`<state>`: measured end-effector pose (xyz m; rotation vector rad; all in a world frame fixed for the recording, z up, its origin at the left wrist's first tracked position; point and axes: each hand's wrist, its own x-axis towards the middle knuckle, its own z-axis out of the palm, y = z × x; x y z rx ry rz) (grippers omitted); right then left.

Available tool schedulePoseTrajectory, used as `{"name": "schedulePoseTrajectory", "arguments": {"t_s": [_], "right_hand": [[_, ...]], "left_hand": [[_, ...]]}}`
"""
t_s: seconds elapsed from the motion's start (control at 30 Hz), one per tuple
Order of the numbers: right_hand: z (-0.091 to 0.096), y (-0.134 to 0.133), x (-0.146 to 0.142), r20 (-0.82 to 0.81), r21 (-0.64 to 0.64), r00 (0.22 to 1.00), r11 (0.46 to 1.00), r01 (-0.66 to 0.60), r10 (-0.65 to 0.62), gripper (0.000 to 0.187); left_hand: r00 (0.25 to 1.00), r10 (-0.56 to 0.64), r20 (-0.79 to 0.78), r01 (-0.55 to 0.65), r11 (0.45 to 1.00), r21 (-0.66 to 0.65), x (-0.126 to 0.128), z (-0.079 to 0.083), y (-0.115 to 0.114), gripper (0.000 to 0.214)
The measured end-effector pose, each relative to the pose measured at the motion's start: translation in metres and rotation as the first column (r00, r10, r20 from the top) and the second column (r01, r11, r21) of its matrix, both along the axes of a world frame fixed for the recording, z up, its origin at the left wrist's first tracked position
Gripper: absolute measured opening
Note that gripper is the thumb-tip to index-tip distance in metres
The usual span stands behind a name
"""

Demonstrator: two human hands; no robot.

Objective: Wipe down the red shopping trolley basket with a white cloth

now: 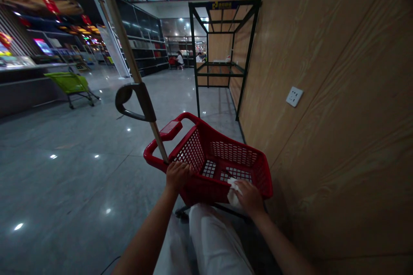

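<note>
A red plastic shopping cart (232, 141) with a latticed basket stands just in front of me, at an angle. My left hand (178, 175) is closed over its near rim, close to the handle end. Beside that hand, a long pole (124, 43) with a dark loop-shaped grip (146, 103) slants up from the cart; its lower end is hidden. On the near side of the basket my right hand (249, 197) presses a crumpled white cloth (234, 193) against the rim. The cloth hangs partly down the outer wall.
Close on the right runs a wood-panelled wall (322, 146) with a white socket (294, 96). A dark metal frame rack (220, 74) stands beyond the cart. A green cart (69, 84) is at left, by a counter. A person (180, 60) crouches far back near shelves.
</note>
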<state>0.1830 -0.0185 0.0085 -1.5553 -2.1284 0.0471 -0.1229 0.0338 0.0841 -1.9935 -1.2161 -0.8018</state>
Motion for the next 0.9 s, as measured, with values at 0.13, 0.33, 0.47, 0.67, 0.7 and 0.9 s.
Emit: {"name": "schedulePoseTrajectory", "arguments": {"t_s": [0.13, 0.33, 0.47, 0.67, 0.7, 0.9], "right_hand": [[-0.017, -0.012, 0.048, -0.010, 0.023, 0.998, 0.997, 0.070, -0.070, 0.026], [0.025, 0.011, -0.037, -0.014, -0.078, 1.000, 0.997, 0.008, -0.009, 0.023], [0.052, 0.033, -0.125, -0.075, -0.062, 0.992, 0.992, -0.108, 0.104, 0.024], [0.048, 0.035, -0.134, -0.100, 0.003, 0.972, 0.977, -0.214, 0.213, 0.026], [0.041, 0.032, -0.117, -0.081, 0.011, 0.975, 0.979, -0.205, 0.205, 0.025], [-0.019, 0.002, 0.025, 0.049, 0.121, 0.998, 0.992, 0.025, -0.031, 0.028]], "left_hand": [[0.997, -0.027, 0.069, 0.030, 0.999, -0.039, 0.001, -0.007, 0.005, 0.025], [0.998, -0.001, 0.058, 0.003, 1.000, -0.028, 0.010, -0.004, 0.007, 0.028], [0.999, 0.043, 0.027, -0.042, 0.998, -0.035, 0.015, 0.002, 0.001, 0.026], [0.996, 0.088, -0.004, -0.088, 0.993, -0.084, 0.007, 0.007, -0.003, 0.027], [0.997, 0.074, -0.005, -0.075, 0.995, -0.067, 0.004, 0.006, -0.002, 0.026], [1.000, -0.001, 0.001, 0.001, 0.999, 0.037, -0.005, -0.001, 0.008, 0.025]]}}
